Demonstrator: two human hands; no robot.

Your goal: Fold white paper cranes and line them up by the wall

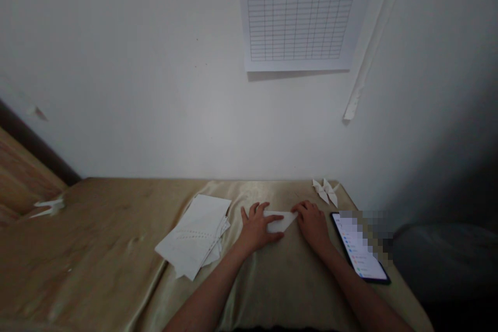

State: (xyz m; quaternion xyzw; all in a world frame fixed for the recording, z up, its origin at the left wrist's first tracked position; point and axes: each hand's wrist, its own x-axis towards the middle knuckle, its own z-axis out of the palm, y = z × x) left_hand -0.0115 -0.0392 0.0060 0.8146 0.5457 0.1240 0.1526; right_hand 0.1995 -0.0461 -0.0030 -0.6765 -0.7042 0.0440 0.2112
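Note:
A folded white paper triangle (pixel 280 222) lies flat on the satin cloth between my two hands. My left hand (pixel 259 229) rests on its left end, with the thumb lying across the paper's lower edge. My right hand (pixel 311 225) presses down on its right tip, fingers curved over it. A loose stack of white paper sheets (pixel 192 233) lies to the left of my left hand, apart from it. Beyond my right hand stand white origami cranes (pixel 326 191).
A smartphone (pixel 358 250) with a lit screen lies right of my right hand, partly pixelated. Gold satin cloth (pixel 93 254) covers the surface, which meets a white wall. A printed grid chart (pixel 299 15) hangs on the wall. Another white paper piece (pixel 50 207) lies at the far left, near a wooden edge (pixel 23 176).

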